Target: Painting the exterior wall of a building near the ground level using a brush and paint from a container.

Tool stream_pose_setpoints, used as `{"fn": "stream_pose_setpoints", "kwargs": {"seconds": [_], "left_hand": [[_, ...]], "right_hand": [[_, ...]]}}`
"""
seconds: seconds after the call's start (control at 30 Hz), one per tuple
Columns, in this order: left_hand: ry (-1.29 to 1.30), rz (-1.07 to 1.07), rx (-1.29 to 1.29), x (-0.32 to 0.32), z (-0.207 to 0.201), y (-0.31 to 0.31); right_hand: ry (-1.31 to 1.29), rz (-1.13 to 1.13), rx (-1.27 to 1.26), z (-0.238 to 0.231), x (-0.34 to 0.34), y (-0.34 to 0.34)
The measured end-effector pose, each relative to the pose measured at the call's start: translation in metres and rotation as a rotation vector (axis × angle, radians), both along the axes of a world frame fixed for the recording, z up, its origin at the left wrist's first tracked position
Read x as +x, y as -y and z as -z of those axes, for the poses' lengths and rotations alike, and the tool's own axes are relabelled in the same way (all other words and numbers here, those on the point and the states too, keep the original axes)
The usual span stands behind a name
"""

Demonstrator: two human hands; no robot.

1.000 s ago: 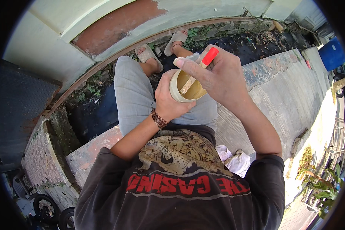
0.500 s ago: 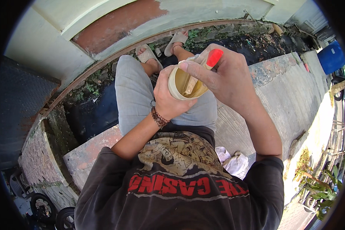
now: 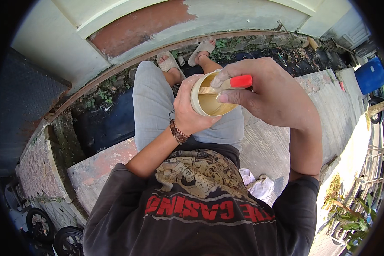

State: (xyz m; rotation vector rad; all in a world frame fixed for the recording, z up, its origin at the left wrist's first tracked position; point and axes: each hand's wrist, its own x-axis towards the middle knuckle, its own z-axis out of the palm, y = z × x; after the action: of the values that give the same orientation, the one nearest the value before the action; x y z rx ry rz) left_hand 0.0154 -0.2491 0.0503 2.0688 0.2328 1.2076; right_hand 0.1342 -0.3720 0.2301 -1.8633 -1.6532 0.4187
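Note:
My left hand (image 3: pixel 186 102) wraps around a cream-coloured cup (image 3: pixel 195 101), tilted so that its mouth shows. The inside is coated yellowish; how much it contains I cannot tell. In my right hand (image 3: pixel 275 94) is a paintbrush (image 3: pixel 241 81) with a pale handle and a red end, pinched between thumb and fingers. It slants across the cup's mouth with its lower end inside, where the bristles are hidden. Both hands are held above my lap, over the grey trousers (image 3: pixel 151 102).
A pale wall with a reddish-brown patch (image 3: pixel 141 30) rises ahead, with a dark ditch (image 3: pixel 102 123) at its foot. Concrete slabs (image 3: pixel 264 141) lie to my right, a whitish cloth (image 3: pixel 260 187) beside me. A blue barrel (image 3: pixel 370 76) stands far right, wheels (image 3: pixel 40 224) at lower left.
The paintbrush has swung from steep to nearly level, its red end moving lower and right. My right hand has shifted right and slightly down; my left hand still holds the cup.

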Motion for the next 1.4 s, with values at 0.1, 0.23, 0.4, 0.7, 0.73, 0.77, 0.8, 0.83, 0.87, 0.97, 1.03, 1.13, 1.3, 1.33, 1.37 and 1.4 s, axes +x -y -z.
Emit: {"fn": "stream_pose_setpoints", "kwargs": {"seconds": [0.1,0.23,0.4,0.7,0.73,0.77,0.8,0.83,0.87,0.97,1.03,1.13,1.3,1.33,1.37,1.4], "left_hand": [[0.014,-0.001,0.020,-0.001,0.000,-0.001],[0.021,0.030,-0.022,-0.002,-0.001,-0.003],[0.042,0.121,-0.124,-0.004,-0.005,-0.012],[-0.035,0.308,-0.195,-0.011,-0.013,-0.027],[-0.043,0.320,-0.175,-0.012,-0.013,-0.027],[-0.043,0.321,-0.176,-0.013,-0.012,-0.028],[-0.052,0.326,-0.184,-0.014,-0.011,-0.028],[-0.063,0.331,-0.193,-0.016,-0.011,-0.028],[-0.064,0.328,-0.194,-0.018,-0.011,-0.029],[-0.086,0.327,-0.170,-0.020,-0.012,-0.029],[-0.077,0.334,-0.200,-0.019,-0.012,-0.030],[-0.074,0.338,-0.240,-0.015,-0.013,-0.028],[-0.107,0.374,-0.269,-0.015,-0.013,-0.021],[-0.103,0.380,-0.291,-0.017,-0.010,-0.022],[-0.100,0.392,-0.317,-0.016,-0.007,-0.023],[-0.098,0.398,-0.311,-0.016,-0.010,-0.021]], "right_hand": [[0.221,-0.089,0.014,0.006,0.000,-0.004],[0.151,-0.056,0.040,-0.004,-0.001,-0.002],[0.226,-0.113,0.170,-0.006,-0.015,0.017],[0.480,-0.005,0.153,0.021,-0.048,0.041],[0.481,-0.005,0.152,0.024,-0.050,0.042],[0.487,-0.007,0.171,0.029,-0.051,0.043],[0.495,-0.013,0.192,0.032,-0.051,0.043],[0.494,-0.016,0.192,0.034,-0.051,0.043],[0.493,-0.019,0.196,0.036,-0.052,0.043],[0.484,-0.027,0.210,0.041,-0.050,0.041],[0.488,-0.021,0.224,0.041,-0.049,0.041],[0.524,-0.014,0.222,0.034,-0.049,0.042],[0.362,-0.059,0.165,0.021,-0.040,0.042],[0.335,-0.067,0.195,0.023,-0.038,0.039],[0.309,-0.072,0.220,0.025,-0.036,0.037],[0.302,-0.077,0.225,0.024,-0.035,0.037]]}}
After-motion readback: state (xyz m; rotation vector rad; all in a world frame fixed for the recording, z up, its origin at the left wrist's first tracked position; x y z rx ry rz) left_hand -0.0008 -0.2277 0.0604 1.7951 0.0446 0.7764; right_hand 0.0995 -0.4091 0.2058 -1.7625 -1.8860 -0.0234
